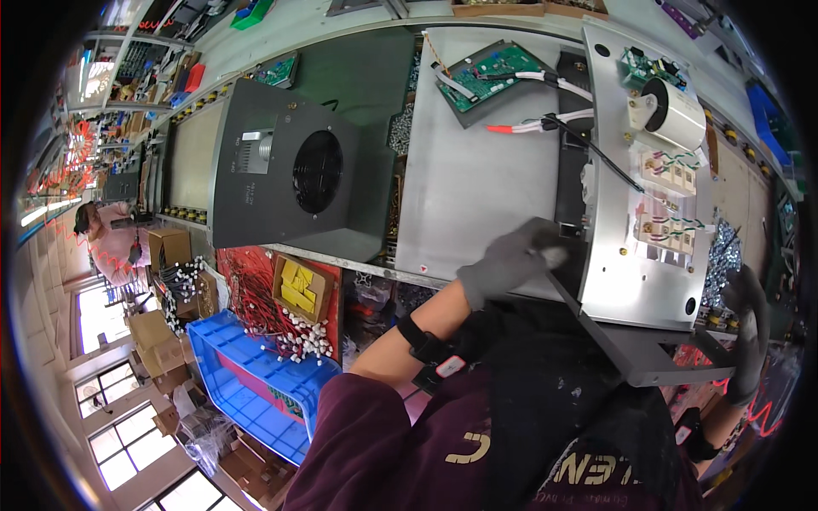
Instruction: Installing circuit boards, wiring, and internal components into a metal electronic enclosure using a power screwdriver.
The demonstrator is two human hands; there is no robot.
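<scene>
My left hand (524,258), in a grey glove, is at the near left corner of a silver metal plate (612,285). Its fingers are curled and slightly blurred beside the end of a dark grey sheet-metal frame (673,375); what they hold is hidden. The frame slants along the plate's near end, close to my body. At its right end is my gloved right hand (746,328), fingers extended upward. A white cylindrical component (677,115), white terminal blocks (669,176) and a small green board (649,66) are mounted on the plate.
Left of the plate lie a green circuit board (498,72) and red-tipped cables (524,127) on a pale sheet (477,187). Further left stands a dark grey fan housing (277,170). Below are red wires (256,298) and a blue crate (247,400). A person (111,238) is far left.
</scene>
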